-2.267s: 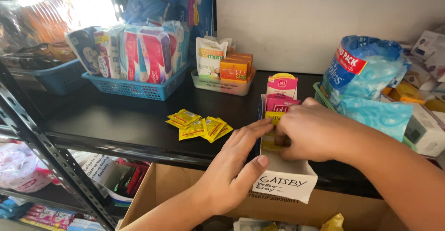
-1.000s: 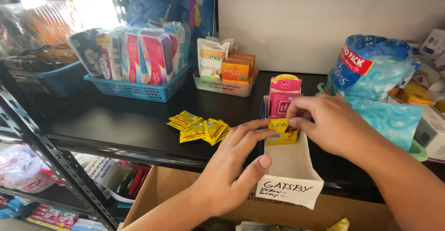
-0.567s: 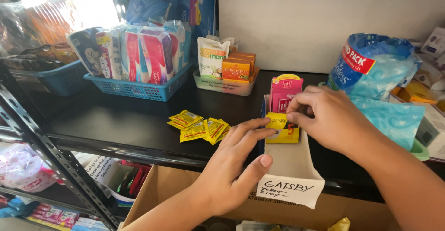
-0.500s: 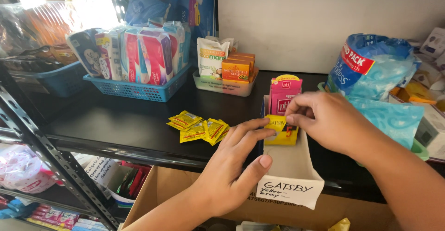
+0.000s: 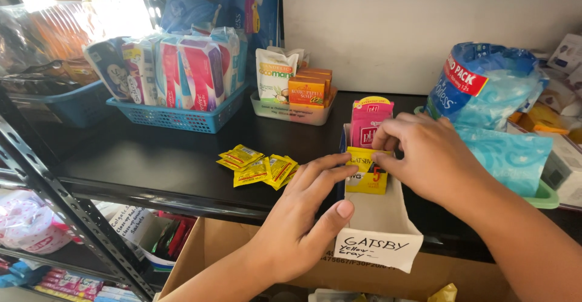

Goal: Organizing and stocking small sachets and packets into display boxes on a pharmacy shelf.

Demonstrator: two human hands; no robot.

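A narrow open cardboard box (image 5: pixel 388 217) with a handwritten paper label on its front stands at the front edge of a black shelf (image 5: pixel 151 156). My left hand (image 5: pixel 303 223) rests flat against its left wall, fingertips touching the yellow sachets (image 5: pixel 365 171) standing inside. My right hand (image 5: pixel 424 156) reaches in from the right and pinches those yellow sachets between thumb and fingers. Pink sachets (image 5: pixel 368 123) stand upright behind them in the same box. Several loose yellow sachets (image 5: pixel 257 167) lie on the shelf to the left of my left hand.
A blue basket (image 5: pixel 182 117) of upright packets stands at the back left. A clear tray (image 5: pixel 291 111) of orange boxes sits behind the box. A blue plastic bag (image 5: pixel 491 102) fills the right side. Black rack posts (image 5: pixel 66 217) and lower shelves with goods lie at the left.
The box has slid toward the shelf's front edge. My right hand moved from covering the box to pinching the yellow sachets inside. My left hand stayed against the box's left side.
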